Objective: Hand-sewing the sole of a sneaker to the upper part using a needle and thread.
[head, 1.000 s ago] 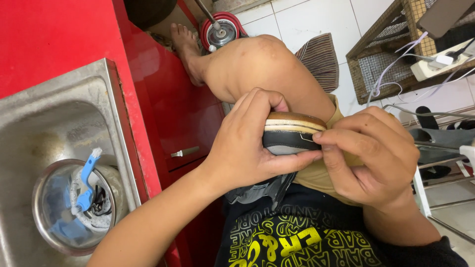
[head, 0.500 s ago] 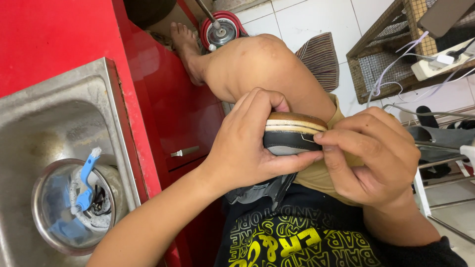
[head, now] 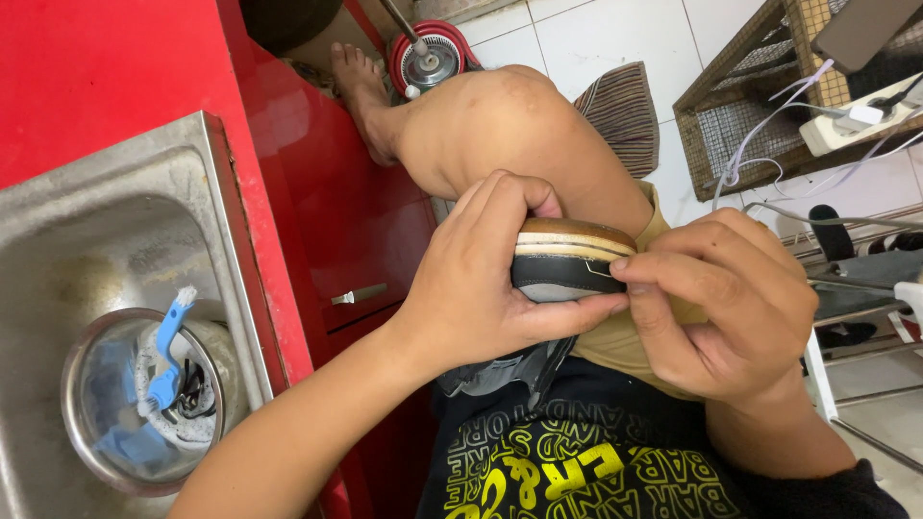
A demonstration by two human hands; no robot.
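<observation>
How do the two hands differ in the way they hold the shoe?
The left hand wraps around the shoe, thumb underneath and fingers curled over the sole; the right hand only pinches at the shoe's side with its fingertips. The left hand covers much of the shoe; the right hand leaves it mostly visible. Both are bare and touch the shoe above the lap.

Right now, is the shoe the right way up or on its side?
On its side: the shoe shows its brown sole edge on top, pinched between the left hand and right hand.
</observation>
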